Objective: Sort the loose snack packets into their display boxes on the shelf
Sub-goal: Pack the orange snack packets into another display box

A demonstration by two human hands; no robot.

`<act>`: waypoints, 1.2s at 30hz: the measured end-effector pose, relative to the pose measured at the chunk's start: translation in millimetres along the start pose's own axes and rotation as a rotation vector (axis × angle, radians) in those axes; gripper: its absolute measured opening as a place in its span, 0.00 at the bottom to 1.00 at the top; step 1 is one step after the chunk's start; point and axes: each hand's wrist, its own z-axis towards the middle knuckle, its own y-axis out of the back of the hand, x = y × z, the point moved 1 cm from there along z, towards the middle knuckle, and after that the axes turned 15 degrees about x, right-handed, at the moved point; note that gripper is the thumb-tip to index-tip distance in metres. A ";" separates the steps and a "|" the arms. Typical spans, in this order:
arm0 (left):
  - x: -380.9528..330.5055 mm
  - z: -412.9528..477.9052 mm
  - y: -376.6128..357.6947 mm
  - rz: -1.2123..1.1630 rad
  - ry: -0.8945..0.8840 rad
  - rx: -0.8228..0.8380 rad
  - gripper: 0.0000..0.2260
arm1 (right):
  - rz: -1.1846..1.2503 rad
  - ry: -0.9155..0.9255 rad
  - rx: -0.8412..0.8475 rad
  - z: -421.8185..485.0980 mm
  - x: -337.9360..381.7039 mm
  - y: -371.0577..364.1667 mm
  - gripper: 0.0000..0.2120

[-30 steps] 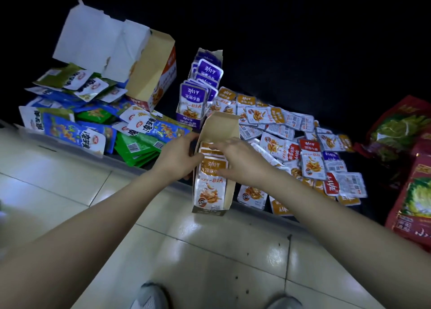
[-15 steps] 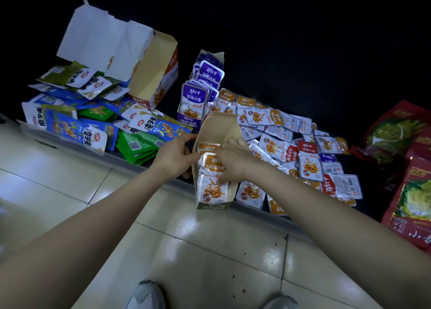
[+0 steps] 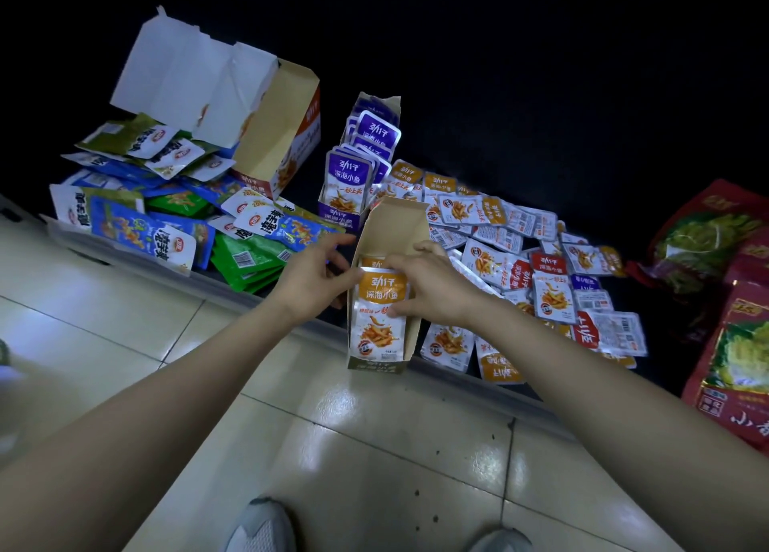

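A narrow tan display box (image 3: 399, 222) stands at the shelf's front edge, holding orange fish-snack packets (image 3: 376, 335) upright in a row. My left hand (image 3: 314, 277) grips the box's left wall, thumb and fingers touching the front packet's top corner. My right hand (image 3: 428, 285) lies over the packets inside, fingers pressing the front orange packet against the right wall. Behind it a purple display box (image 3: 338, 218) is filled with purple packets (image 3: 348, 177). To the right, a heap of loose orange, red and purple packets (image 3: 541, 277) covers the shelf.
A larger open carton (image 3: 274, 135) with raised white flaps stands at the back left among blue and green packets (image 3: 137, 227). Big red bags (image 3: 740, 343) lie at the right. The tiled floor (image 3: 374, 447) and my shoes (image 3: 262, 526) are below the shelf edge.
The view shifted slightly. My right hand slid down over the front orange packet, and my left thumb came onto the packet's top corner. The box stays in place.
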 end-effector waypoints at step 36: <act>8.9 -23.1 8.4 -0.039 -0.231 0.243 0.16 | 0.190 -0.145 -0.105 23.6 -13.7 14.3 0.26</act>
